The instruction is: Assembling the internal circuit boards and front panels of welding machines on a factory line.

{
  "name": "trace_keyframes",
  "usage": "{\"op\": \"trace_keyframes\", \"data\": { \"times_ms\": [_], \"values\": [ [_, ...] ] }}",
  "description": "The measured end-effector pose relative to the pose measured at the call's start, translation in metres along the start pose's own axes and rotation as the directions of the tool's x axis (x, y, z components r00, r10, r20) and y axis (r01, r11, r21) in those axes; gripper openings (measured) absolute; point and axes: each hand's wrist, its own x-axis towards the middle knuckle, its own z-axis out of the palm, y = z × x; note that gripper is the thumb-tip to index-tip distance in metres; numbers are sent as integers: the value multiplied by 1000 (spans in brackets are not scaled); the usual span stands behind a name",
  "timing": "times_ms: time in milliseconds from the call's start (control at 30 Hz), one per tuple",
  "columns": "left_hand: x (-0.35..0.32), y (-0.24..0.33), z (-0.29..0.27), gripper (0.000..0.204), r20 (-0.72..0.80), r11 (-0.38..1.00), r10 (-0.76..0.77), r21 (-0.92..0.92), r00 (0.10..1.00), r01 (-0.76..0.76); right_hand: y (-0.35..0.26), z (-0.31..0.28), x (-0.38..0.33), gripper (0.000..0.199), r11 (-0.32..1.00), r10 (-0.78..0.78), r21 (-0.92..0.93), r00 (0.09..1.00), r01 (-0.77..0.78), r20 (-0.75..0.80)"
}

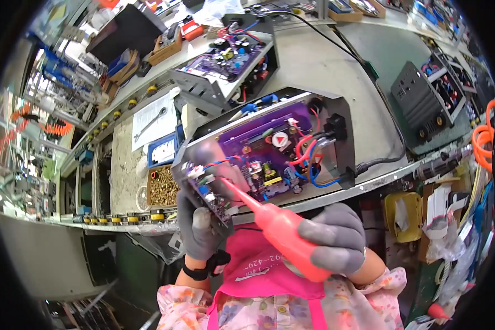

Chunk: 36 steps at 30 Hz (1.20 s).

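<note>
The right hand (335, 239), in a gray glove, is squeezing its grip around a red bottle (283, 234); the fingers are wrapping over its body. The bottle is leaning to the upper left, in front of the near edge of the desk (335, 71), and its thin nozzle (242, 195) is pointing toward the small circuit board (209, 195) at the left end of an open metal case (342, 140). I cannot tell if the tip is touching. The left hand (199, 228), also gloved, is clamping its grip on the lower part of this small board. The case is lying on the desk, close to the near edge, and a purple circuit board (242, 137) is showing inside. A blue-handled tool (267, 99) is lying behind this board. Farther back, a second open device (201, 91) is standing. On the left, a wrench (148, 126) is resting on paper (143, 118), and brass pieces (164, 190) are filling a box near a blue tray (162, 163).
</note>
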Motion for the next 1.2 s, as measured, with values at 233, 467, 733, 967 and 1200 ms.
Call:
{"op": "trace_keyframes", "data": {
  "times_ms": [233,467,733,967,1200],
  "values": [
    [5,10,11,89,-16,998,-46,-51,999,45,22,18,10,35,983,-7,182,998,20,-70],
    [1,3,-4,87,20,997,-72,-18,997,73,27,30,12,37,979,3,202,999,5,-39],
    [4,1,1,88,-17,999,-48,-2,999,48,27,30,13,42,970,71,237,996,-57,-49],
    [4,6,0,84,30,997,-77,-17,997,78,17,6,18,38,966,118,234,993,-112,-12],
    [3,11,4,81,-29,999,-6,49,1000,7,4,-3,24,37,950,120,279,990,-137,78]
  ]
}}
